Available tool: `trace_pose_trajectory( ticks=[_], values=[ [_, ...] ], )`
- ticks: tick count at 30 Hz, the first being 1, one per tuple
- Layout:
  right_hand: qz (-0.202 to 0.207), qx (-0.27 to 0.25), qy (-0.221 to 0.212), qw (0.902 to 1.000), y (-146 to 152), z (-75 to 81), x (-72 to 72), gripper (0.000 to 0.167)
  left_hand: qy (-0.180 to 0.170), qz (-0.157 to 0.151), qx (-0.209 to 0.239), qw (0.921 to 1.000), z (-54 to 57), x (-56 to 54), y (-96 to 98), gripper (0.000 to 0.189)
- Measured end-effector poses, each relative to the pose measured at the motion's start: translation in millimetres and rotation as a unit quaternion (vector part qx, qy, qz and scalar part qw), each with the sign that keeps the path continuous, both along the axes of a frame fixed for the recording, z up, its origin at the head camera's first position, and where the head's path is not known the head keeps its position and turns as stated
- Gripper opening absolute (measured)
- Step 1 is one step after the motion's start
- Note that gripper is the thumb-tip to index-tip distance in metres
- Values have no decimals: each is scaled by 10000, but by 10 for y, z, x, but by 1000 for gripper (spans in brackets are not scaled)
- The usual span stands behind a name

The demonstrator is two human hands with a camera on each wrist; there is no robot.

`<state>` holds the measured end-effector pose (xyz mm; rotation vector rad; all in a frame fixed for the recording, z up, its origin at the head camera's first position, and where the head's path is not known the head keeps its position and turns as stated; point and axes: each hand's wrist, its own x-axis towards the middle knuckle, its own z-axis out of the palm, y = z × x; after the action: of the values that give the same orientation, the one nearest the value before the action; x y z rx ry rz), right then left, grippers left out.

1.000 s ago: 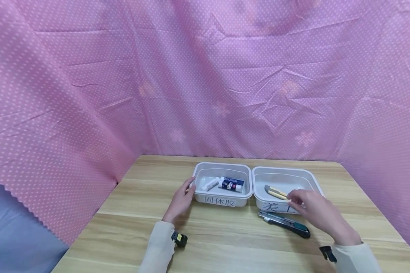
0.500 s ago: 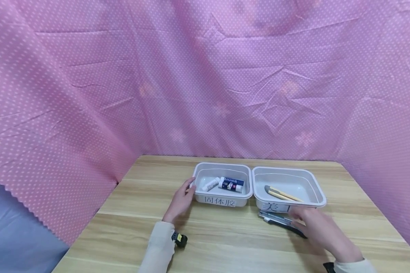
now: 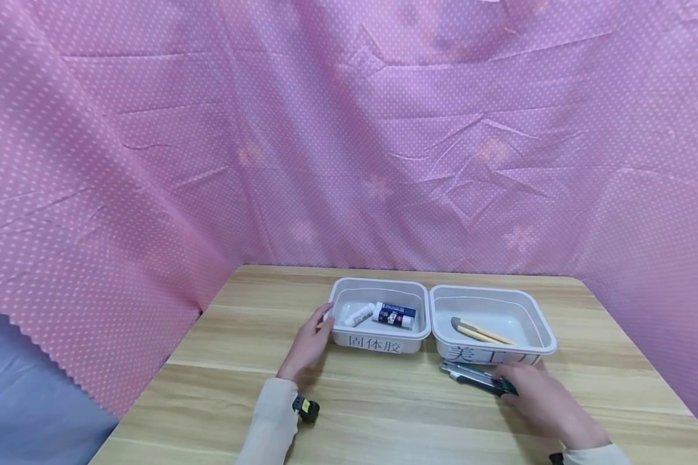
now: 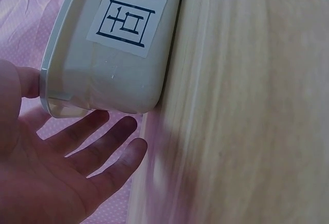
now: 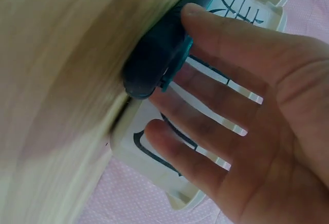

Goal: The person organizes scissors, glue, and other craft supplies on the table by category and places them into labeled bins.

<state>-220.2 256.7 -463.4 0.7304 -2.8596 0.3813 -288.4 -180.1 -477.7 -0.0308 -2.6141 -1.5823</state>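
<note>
My right hand (image 3: 532,391) pinches the dark handle of a utility knife (image 3: 471,378), thumb on one side and fingers on the other. In the right wrist view the knife's handle (image 5: 154,54) has a teal part, and its end lies close to the table. My left hand (image 3: 309,339) holds the left corner of a white tray (image 3: 337,337) between thumb and index finger, the other fingers loosely extended. Several glue sticks (image 3: 397,316) lie in that tray. Yellow utility knives (image 3: 479,331) lie in the white tray on the right (image 3: 543,323).
Both trays stand side by side on the wooden table (image 3: 372,407), with labels in Chinese characters (image 3: 375,343) on their fronts. A pink dotted cloth (image 3: 384,161) hangs behind and at the sides.
My right hand has let go of a yellow knife inside the right tray and come down to the dark knife in front of it. My left hand stays at its tray.
</note>
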Motion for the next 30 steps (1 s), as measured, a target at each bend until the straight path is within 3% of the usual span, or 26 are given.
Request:
trace_pose_trajectory(
  ticks=[18,30],
  values=[
    [-73,12,-290,9996,-20,-21,-26,31,49,-14,-77,10000,-18,-12,-4,50],
    [152,108,-56,9998,-36,33,24,32,39,-9,-24,10000,5,-1,-4,50]
  ],
)
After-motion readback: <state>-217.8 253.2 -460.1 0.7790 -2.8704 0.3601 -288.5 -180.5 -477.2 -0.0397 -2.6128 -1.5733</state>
